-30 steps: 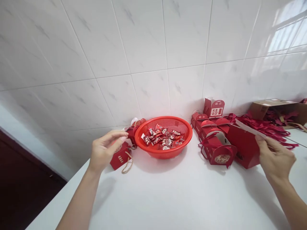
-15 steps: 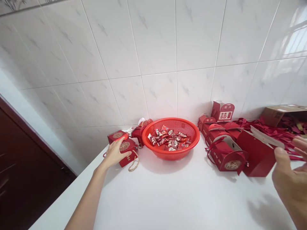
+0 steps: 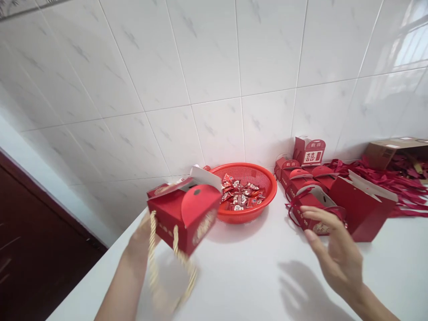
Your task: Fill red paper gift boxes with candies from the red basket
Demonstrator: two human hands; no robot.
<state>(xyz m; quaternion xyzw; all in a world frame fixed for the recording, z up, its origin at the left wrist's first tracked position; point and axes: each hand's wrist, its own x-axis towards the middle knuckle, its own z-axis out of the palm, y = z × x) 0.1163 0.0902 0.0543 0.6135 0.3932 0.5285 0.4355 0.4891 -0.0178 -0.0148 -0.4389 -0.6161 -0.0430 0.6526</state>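
Note:
My left hand [image 3: 139,236] grips a red gift box [image 3: 170,206] from its far left side, and most of the fingers are hidden behind it. The box is tilted in the air with its top flaps loose, and a cream rope handle [image 3: 192,269] dangles from one side. Over the table's right half, my right hand [image 3: 337,254] hovers with fingers apart, holding nothing. It is nearest to a small red box with a ribbon [image 3: 312,196]. Between the hands, towards the wall, stands a red plastic basket [image 3: 244,217] with wrapped candies [image 3: 239,198] in it.
On the right, a tall open red box [image 3: 357,209] stands beside several smaller ones. Behind it lie loose dark red ribbons [image 3: 381,180] and a cardboard box [image 3: 384,151]. A tiled wall [image 3: 217,129] bounds the white table [image 3: 234,276] at the back.
My left hand has lifted the red gift box off the table and brought it closer, turning it. My right hand has moved left from the right edge of view.

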